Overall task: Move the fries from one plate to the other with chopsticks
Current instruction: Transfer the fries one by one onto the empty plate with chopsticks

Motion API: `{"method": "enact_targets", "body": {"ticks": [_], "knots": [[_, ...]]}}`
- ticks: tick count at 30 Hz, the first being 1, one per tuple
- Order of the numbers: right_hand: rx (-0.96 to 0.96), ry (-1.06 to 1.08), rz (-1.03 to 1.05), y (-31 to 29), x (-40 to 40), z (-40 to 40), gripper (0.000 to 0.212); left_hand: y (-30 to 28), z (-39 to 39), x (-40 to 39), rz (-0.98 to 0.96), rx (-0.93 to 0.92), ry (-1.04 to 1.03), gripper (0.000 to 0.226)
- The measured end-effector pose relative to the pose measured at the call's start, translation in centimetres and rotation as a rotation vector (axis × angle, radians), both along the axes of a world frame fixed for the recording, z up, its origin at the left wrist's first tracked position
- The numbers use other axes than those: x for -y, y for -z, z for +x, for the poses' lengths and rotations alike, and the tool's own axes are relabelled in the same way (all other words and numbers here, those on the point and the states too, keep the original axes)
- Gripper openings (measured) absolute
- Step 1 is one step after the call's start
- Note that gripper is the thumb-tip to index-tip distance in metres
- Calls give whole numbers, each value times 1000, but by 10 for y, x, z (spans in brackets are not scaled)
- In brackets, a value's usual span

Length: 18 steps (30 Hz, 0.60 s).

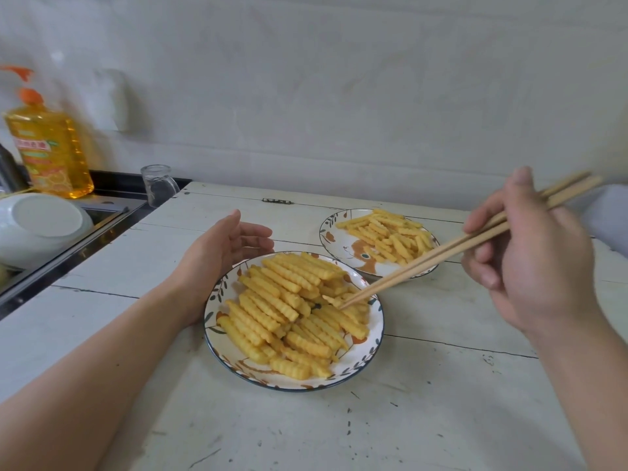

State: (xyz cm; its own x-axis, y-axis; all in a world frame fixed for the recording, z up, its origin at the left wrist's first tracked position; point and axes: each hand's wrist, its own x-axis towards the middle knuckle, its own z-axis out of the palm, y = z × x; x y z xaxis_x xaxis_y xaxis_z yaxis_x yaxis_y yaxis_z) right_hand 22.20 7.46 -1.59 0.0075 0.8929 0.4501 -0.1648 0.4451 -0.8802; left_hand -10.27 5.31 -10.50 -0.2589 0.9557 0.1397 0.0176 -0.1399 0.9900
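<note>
A patterned near plate [360,367] in the middle of the table carries a big heap of crinkle-cut fries [278,300]. Behind it to the right, a far plate [334,241] of the same pattern holds a smaller pile of fries [390,236]. My right hand [530,263] grips a pair of wooden chopsticks [424,263], whose tips reach down into the right side of the near heap, at a fry there. My left hand [221,253] rests against the near plate's left rim, fingers relaxed and curved.
A sink at the far left holds an upturned white bowl [40,222]. A yellow bottle of liquid [47,144] stands behind it, and a small clear glass [158,185] sits at the table's back left corner. The worn white wooden table [373,430] meets the wall behind.
</note>
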Motion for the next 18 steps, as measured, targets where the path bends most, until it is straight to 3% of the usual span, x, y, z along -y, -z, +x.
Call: {"method": "enact_targets", "body": {"ticks": [5, 10, 13, 18], "knots": [[100, -53, 63, 3, 5, -6, 56, 0, -1, -1, 11, -5, 5, 59], [17, 72, 134, -2, -1, 7, 56, 3, -5, -6, 10, 12, 14, 61], [134, 204, 130, 7, -12, 10, 49, 4, -10, -10, 17, 25, 23, 62], [289, 236, 88, 31, -27, 3, 45, 6, -9, -8, 18, 6, 24, 60]]}}
